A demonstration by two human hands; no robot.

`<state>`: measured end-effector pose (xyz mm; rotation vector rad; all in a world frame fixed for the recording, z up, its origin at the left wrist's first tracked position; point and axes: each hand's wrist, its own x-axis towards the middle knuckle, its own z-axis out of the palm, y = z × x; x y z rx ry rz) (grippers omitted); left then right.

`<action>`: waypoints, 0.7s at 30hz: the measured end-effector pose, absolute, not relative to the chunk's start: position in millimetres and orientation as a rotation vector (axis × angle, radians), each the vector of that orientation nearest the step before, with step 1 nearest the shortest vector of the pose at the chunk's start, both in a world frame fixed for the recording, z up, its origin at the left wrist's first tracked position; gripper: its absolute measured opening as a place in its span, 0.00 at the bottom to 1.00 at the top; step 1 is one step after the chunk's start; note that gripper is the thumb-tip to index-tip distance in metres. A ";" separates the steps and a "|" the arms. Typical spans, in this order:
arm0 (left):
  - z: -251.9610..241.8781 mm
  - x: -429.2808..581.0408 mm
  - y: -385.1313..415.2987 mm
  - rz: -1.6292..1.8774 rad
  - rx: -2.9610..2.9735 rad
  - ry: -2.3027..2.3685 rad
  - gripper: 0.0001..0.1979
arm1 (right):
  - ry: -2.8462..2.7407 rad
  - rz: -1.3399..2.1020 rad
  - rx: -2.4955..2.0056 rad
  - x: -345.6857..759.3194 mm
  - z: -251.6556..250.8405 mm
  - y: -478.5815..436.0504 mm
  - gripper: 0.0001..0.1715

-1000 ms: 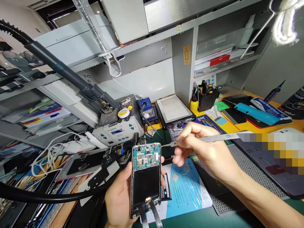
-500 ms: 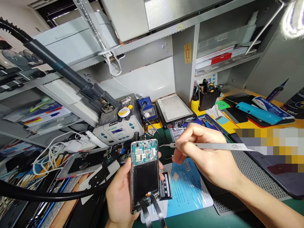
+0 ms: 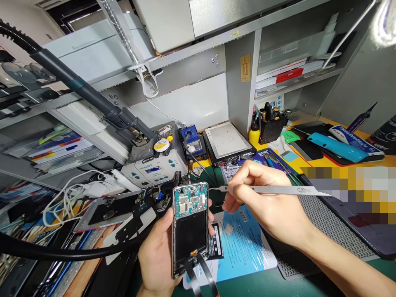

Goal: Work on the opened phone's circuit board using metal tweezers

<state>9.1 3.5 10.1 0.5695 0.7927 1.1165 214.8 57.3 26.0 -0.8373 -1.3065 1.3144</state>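
An opened smartphone (image 3: pixel 190 231) stands tilted in my left hand (image 3: pixel 157 251), thumb along its left edge and fingertips around the right. Its green circuit board (image 3: pixel 191 200) shows at the top, above a black battery bay. Two dark flex cables (image 3: pixel 206 274) hang from the bottom end. My right hand (image 3: pixel 266 198) pinches grey metal tweezers (image 3: pixel 278 189), whose thin tip points left, at the upper right edge of the phone; whether it touches cannot be made out. Behind the phone, a black battery (image 3: pixel 215 243) lies on a blue-and-white printed sheet (image 3: pixel 241 251).
At the back stand a rework station (image 3: pixel 157 167), a small blue device (image 3: pixel 192 142) and a flat heating plate (image 3: pixel 229 140). A black hose (image 3: pixel 68 249) crosses the lower left. On the right lie a perforated grey mat (image 3: pixel 328 235) and a large phone (image 3: pixel 368 231).
The phone in my left hand has shifted slightly right, closer to the tweezer tip. My right hand has barely moved, the tweezers still in its grip.
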 end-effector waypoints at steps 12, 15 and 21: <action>8.9 6.7 4.3 1.085 0.512 0.723 0.30 | -1.214 1.454 -0.785 220.1 34.0 66.0 0.09; 11.1 7.0 1.9 1.065 0.492 0.620 0.31 | -1.174 1.415 -0.735 223.5 34.2 63.1 0.09; 14.2 9.2 -13.7 1.102 0.555 0.511 0.33 | -1.210 1.211 -0.764 215.8 41.0 55.9 0.16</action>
